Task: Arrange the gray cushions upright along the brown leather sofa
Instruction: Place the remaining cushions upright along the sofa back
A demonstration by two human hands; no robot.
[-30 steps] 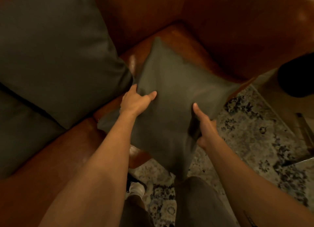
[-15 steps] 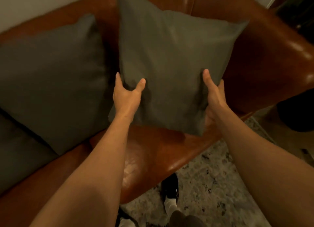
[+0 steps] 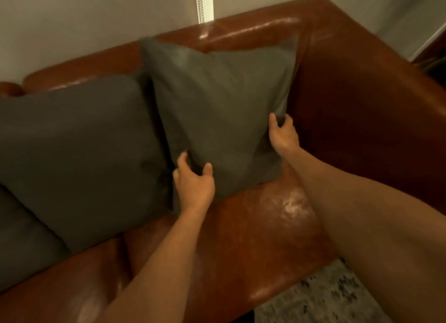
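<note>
A gray cushion (image 3: pixel 222 110) stands upright against the backrest in the right corner of the brown leather sofa (image 3: pixel 265 231). My left hand (image 3: pixel 194 181) grips its lower left corner, thumb on the front. My right hand (image 3: pixel 283 134) holds its right edge, fingers curled behind the fabric. A second, larger gray cushion (image 3: pixel 79 153) leans upright just to the left, touching the first. A third gray cushion (image 3: pixel 21 240) lies at the lower left, partly cut off.
The sofa's right armrest (image 3: pixel 369 110) rises close beside the held cushion. A pale wall (image 3: pixel 84 21) runs behind the backrest. A patterned rug (image 3: pixel 321 298) shows at the lower right by the seat's front edge.
The cushion went from hanging over the seat's front edge up to the backrest, and now stands in the right corner. Both hands stayed on it; my right hand slid to its right edge.
</note>
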